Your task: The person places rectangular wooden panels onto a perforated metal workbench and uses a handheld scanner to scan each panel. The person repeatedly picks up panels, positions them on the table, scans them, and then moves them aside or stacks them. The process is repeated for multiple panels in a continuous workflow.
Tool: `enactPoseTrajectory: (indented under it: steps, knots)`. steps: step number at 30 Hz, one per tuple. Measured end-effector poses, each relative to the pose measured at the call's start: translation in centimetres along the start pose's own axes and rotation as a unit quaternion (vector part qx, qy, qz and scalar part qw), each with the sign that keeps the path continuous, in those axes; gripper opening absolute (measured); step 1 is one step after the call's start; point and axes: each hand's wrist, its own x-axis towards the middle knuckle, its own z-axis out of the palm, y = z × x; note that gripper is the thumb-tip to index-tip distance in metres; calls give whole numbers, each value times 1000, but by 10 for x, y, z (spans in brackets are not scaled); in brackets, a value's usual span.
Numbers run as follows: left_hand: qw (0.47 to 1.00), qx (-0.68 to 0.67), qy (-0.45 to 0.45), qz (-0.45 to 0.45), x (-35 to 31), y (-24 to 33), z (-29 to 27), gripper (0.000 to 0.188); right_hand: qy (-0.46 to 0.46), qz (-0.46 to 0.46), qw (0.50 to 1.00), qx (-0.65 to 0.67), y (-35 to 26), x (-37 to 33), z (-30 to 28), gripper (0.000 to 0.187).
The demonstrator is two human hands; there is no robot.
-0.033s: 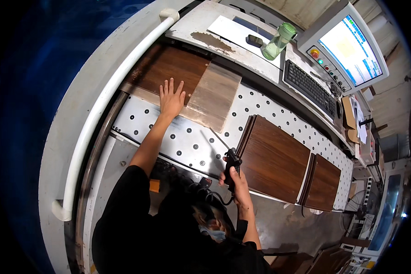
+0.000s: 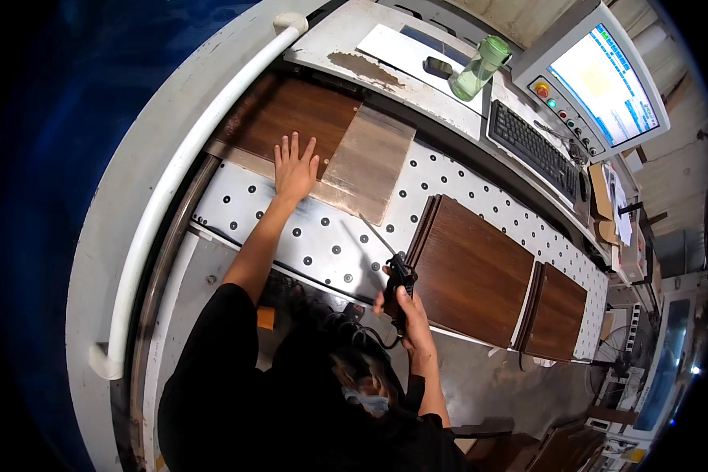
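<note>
My left hand lies flat with fingers spread on the near edge of a dark brown wood-grain panel. A paler, dusty board adjoins the panel on its right. In my right hand is a black air blow gun, gripped by its handle. Its long thin nozzle points up and left, the tip close to the pale board's near edge. A coiled black hose hangs below the handle. Panel and board rest on a white table dotted with black round fittings.
Stacked brown panels and a smaller stack lie to the right on the table. Beyond stand a green bottle, keyboard and monitor. A curved white rail borders the left side. Cardboard and papers sit far right.
</note>
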Motion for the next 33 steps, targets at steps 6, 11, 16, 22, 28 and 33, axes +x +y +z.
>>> enactPoseTrajectory:
  steps: [6, 11, 16, 22, 28, 33]
  knots:
    - [999, 17, 29, 16, -16, 17, -8, 55, 55, -27, 997, 56, 5, 4, 8, 67]
    - [999, -2, 15, 29, -37, 27, -15, 56, 82, -8, 991, -104, 8, 21, -2, 55]
    - [999, -32, -19, 37, -74, 67, -32, 56, 56, 11, 994, -94, -6, 34, 8, 37]
    - [994, -74, -67, 52, -142, 106, -59, 57, 157, -50, 979, -119, -24, 69, -15, 40]
    - [971, -235, -31, -29, -152, 113, -91, 49, 133, -35, 988, -70, -35, 53, -15, 37]
    - [809, -547, 5, -214, -116, 110, -91, 30, -22, 34, 988, -149, -41, 0, -24, 44]
